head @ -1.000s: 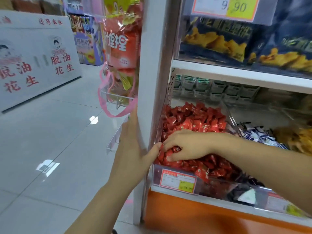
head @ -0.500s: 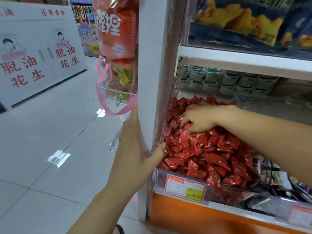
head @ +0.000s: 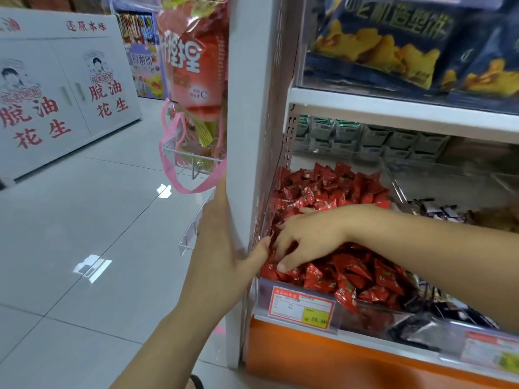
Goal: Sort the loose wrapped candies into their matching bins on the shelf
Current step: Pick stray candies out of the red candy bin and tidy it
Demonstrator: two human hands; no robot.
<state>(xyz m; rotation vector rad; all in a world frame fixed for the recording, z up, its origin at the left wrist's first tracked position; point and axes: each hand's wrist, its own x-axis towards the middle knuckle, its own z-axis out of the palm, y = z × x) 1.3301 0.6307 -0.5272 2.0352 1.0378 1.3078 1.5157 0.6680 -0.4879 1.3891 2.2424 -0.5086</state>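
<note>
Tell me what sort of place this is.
Most likely a supermarket or snack shop aisle. A clear bin heaped with red wrapped candies carries a printed price tag, bagged snacks fill the shelf above, and a tiled floor runs past.

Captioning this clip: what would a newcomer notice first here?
The heap of red wrapped candies filling the leftmost clear bin, with the right hand spread over it near the front. Then the left hand flat against the white shelf upright beside that bin, and the dark blue snack bags on the shelf above.
</note>
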